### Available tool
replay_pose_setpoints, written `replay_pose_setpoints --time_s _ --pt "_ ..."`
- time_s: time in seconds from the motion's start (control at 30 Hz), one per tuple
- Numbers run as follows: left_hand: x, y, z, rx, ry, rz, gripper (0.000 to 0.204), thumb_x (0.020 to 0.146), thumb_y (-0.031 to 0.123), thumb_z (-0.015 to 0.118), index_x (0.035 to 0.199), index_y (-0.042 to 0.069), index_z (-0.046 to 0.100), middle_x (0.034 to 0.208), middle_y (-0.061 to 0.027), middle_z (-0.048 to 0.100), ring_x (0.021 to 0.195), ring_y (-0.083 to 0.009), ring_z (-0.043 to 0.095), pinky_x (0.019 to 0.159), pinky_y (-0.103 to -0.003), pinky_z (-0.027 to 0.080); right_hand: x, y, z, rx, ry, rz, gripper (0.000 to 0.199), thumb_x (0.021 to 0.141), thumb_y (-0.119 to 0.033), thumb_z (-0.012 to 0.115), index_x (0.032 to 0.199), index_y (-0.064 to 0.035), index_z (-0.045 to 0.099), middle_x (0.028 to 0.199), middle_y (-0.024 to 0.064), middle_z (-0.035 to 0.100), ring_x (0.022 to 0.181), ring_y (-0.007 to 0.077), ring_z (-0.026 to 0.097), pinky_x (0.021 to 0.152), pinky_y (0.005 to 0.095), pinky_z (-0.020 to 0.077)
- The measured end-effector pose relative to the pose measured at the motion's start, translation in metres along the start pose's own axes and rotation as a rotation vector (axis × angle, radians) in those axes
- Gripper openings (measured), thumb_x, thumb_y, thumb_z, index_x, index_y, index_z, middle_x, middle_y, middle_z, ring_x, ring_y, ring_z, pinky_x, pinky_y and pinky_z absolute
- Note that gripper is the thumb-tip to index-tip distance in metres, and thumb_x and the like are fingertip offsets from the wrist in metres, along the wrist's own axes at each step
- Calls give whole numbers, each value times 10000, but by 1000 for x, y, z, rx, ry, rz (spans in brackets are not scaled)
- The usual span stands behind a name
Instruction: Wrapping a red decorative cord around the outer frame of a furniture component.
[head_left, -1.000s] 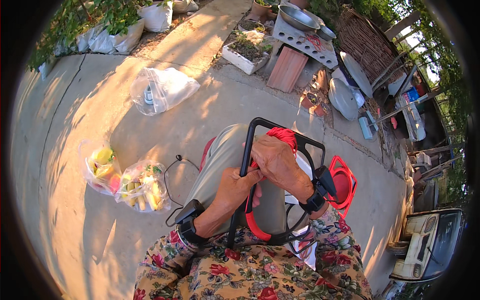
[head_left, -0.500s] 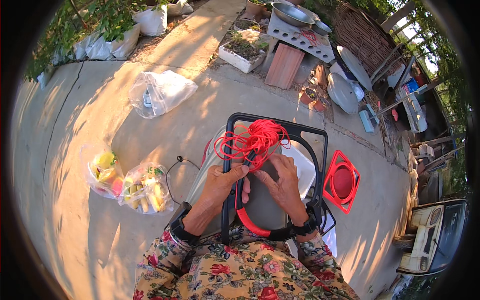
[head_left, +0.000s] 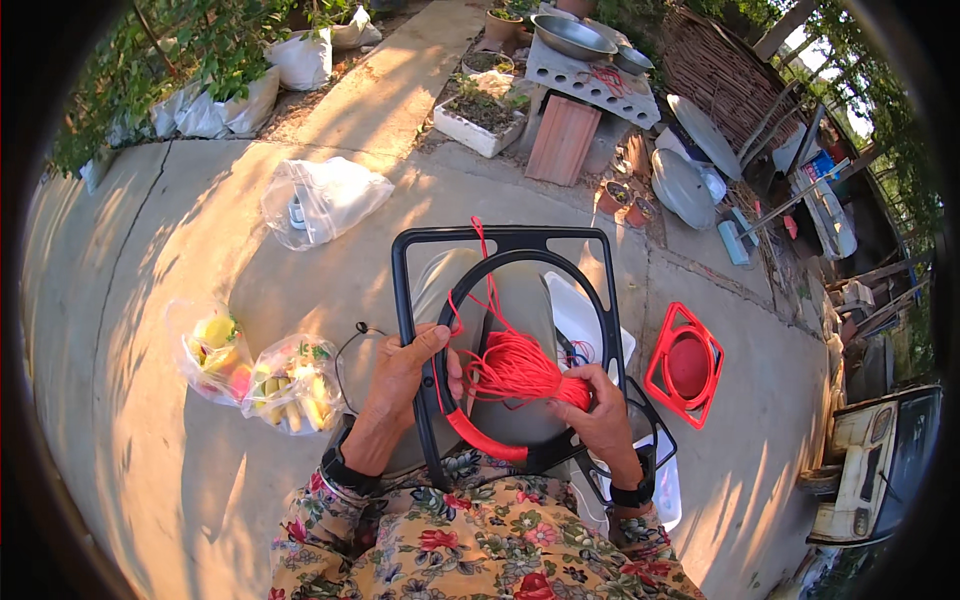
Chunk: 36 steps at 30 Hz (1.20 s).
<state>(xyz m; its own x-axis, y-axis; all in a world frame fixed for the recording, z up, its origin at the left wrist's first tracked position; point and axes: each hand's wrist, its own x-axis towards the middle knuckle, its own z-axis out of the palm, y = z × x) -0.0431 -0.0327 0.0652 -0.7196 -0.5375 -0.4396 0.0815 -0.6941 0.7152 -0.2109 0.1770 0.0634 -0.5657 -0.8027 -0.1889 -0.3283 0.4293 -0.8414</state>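
My left hand (head_left: 408, 372) is closed on the left side of a black plastic frame (head_left: 560, 234), which has a square outline with a round ring inside it. Tight turns of red cord cover the lower left part of the ring, making a red wrapped stretch (head_left: 485, 440). In my right hand (head_left: 606, 415) I grip one end of a loose bundle of red cord (head_left: 518, 370), held within the ring's opening. Strands run from the bundle up over the ring and the frame's top bar. The fingertips of my left hand show partly inside the ring.
A red frame with a round centre (head_left: 687, 364) lies on the concrete to the right. Near my legs is a white tray (head_left: 610, 340). Clear bags of food (head_left: 296, 385) and a whitish plastic bag (head_left: 340, 200) lie leftward. Pots and basins (head_left: 572, 36) stand farther off.
My right hand has carried the cord bundle from above the frame's left side down through the ring area to the right. The frame has shifted left and turned more face-on.
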Motion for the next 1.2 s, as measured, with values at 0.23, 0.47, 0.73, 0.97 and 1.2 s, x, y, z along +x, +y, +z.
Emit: replay_pose_setpoints --time_s 0.23,0.47,0.73,0.97,1.2 --pt "3 -3 5 62 -3 -33 282 915 230 599 1045 -21 601 654 -88 633 502 -184 630 449 -299 537 -32 -19 -33 685 391 -280 455 710 -170 796 1007 -78 463 1078 150 610 1030 263 588 907 419 473" --pt "10 -6 -3 43 -4 -80 277 927 234 588 1040 -18 606 668 -104 646 511 -205 635 474 -323 558 -45 -30 -52 1665 -333 -435 333 938 -332 506 1099 -70 381 701 77 467 520 206 503 543 373 470" --pt "8 1 0 -26 31 -120 294 931 297 596 966 5 589 672 -122 645 519 -227 643 463 -340 557 -126 46 -73 918 113 327 392 804 -244 645 1100 -20 517 856 42 581 692 115 570 607 245 482" --pt "11 3 22 134 119 -168 407 904 368 628 1045 -14 615 605 -106 624 472 -227 627 420 -338 534 -144 4 -63 789 -7 448 528 683 -282 734 1087 -10 530 873 38 588 739 134 583 687 268 496" --pt "14 2 28 151 142 -112 247 894 212 609 954 -28 611 611 -132 630 455 -222 624 418 -316 540 -125 12 -93 747 233 293 511 708 -264 751 1093 -12 529 914 41 584 762 128 580 712 264 493"
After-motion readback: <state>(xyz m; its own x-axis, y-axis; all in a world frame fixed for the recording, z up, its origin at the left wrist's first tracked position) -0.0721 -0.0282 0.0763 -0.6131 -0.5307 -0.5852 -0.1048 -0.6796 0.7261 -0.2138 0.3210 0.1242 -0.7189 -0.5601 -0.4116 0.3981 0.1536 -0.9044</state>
